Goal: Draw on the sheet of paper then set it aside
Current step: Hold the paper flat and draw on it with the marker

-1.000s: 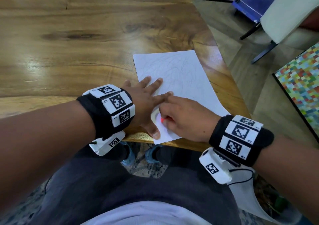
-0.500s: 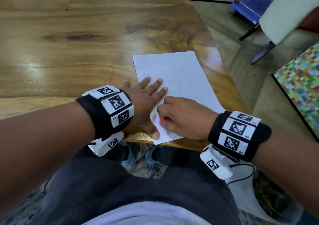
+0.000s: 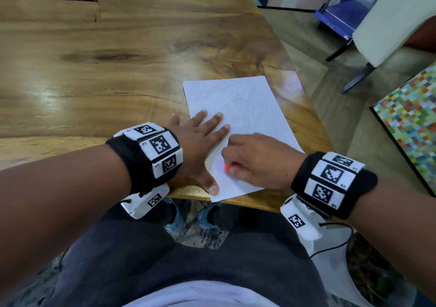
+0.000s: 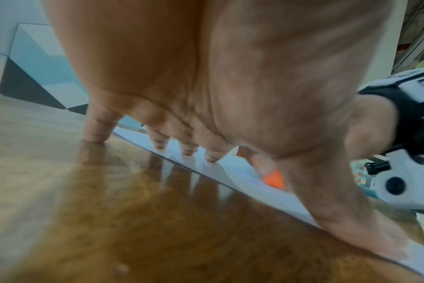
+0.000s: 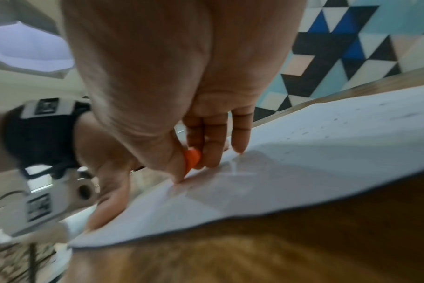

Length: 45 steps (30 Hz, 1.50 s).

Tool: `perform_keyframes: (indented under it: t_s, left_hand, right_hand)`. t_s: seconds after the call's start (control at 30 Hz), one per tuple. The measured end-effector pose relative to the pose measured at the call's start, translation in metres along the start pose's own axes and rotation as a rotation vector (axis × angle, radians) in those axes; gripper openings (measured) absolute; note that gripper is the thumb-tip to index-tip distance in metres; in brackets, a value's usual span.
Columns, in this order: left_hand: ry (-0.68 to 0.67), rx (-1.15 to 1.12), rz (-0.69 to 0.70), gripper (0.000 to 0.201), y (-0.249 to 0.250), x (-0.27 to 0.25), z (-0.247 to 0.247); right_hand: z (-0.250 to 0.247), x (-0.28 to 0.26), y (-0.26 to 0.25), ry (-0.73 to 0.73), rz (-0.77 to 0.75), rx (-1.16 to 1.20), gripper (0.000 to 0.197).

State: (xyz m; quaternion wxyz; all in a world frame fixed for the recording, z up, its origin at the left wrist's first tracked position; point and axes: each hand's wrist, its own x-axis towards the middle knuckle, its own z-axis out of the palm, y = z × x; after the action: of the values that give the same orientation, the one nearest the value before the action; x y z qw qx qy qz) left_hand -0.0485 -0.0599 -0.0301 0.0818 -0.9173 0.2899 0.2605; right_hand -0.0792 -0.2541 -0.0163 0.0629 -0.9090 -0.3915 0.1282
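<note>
Right fingers: curled together (image 5: 207, 151) and pinching a short orange crayon (image 5: 192, 159), whose tip meets the paper; the head view shows only a red-orange stub (image 3: 226, 168) below the knuckles.
Right hand: the right hand (image 3: 257, 160) rests on the lower part of the sheet, just beside the left one.
Left fingers: straight and spread (image 4: 188, 148); three tips press on the sheet's left edge, the little finger lands on bare wood, and the thumb lies along the near left corner.
Left hand: the left hand (image 3: 195, 146) lies flat, palm down, half on paper and half on table.
Sheet of paper: the white sheet of paper (image 3: 245, 108) lies flat near the table's front right corner, turned slightly; faint pencil-like lines cover its upper half, though they are too pale to make out as any figure.
Table: glossy wooden table (image 3: 118, 71), with the sheet's near corner at its front edge.
Beyond: a chair (image 3: 387, 23) and a multicoloured checked panel (image 3: 412, 122) stand on the floor to the right.
</note>
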Motion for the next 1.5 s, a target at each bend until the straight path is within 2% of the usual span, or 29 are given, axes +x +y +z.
perform_keyframes:
  t_s: [0.1, 0.17, 0.3, 0.43, 0.6, 0.73, 0.87, 0.97, 1.03, 1.13, 1.2, 1.27, 1.43, 1.5]
  left_hand:
    - [0.013, -0.002, 0.014, 0.145, -0.002, 0.001, 0.002]
    - [0.008, -0.039, 0.022, 0.141, -0.005, 0.000, 0.001]
    - [0.040, -0.137, 0.001, 0.130, -0.014, -0.004, 0.001]
    - [0.111, -0.168, -0.125, 0.136, -0.022, -0.006, 0.013]
    - [0.114, -0.126, -0.076, 0.137, -0.009, -0.008, 0.019]
    - [0.120, -0.129, -0.069, 0.137, -0.004, -0.008, 0.021]
    - [0.121, -0.119, -0.068, 0.138, -0.006, -0.007, 0.021]
    - [0.114, -0.116, -0.071, 0.139, -0.006, -0.007, 0.020]
    - [0.112, -0.128, -0.075, 0.140, -0.006, -0.008, 0.020]
    - [0.110, -0.151, -0.079, 0.142, -0.006, -0.008, 0.020]
    - [0.103, -0.144, -0.080, 0.143, -0.005, -0.007, 0.020]
    - [0.097, -0.153, -0.081, 0.144, -0.004, -0.009, 0.018]
    - [0.117, -0.117, -0.088, 0.142, -0.004, -0.012, 0.017]
    - [0.116, -0.127, -0.086, 0.142, -0.004, -0.013, 0.016]
  right_hand:
    - [-0.003, 0.007, 0.014, 0.156, 0.096, 0.037, 0.008]
    - [-0.002, 0.007, 0.021, 0.186, 0.135, 0.033, 0.006]
    - [-0.001, 0.001, 0.021, 0.167, 0.140, 0.007, 0.009]
    - [-0.002, -0.007, 0.021, 0.135, 0.132, 0.012, 0.006]
    - [-0.004, -0.011, 0.000, 0.075, 0.166, 0.061, 0.027]
    - [0.005, -0.001, -0.027, 0.037, 0.105, 0.038, 0.010]
    - [-0.003, 0.022, -0.014, 0.069, 0.254, 0.031, 0.016]
    - [-0.010, 0.036, -0.001, 0.089, 0.359, 0.041, 0.010]
    - [-0.010, 0.035, -0.005, 0.067, 0.308, 0.044, 0.010]
    - [-0.008, 0.022, -0.021, 0.005, 0.124, 0.092, 0.008]
    - [-0.007, 0.018, -0.025, -0.033, 0.071, 0.121, 0.007]
    - [-0.006, 0.023, -0.020, -0.028, 0.105, 0.106, 0.007]
    - [-0.012, 0.050, 0.000, 0.117, 0.334, 0.099, 0.006]
    - [-0.010, 0.050, -0.001, 0.118, 0.303, 0.088, 0.007]
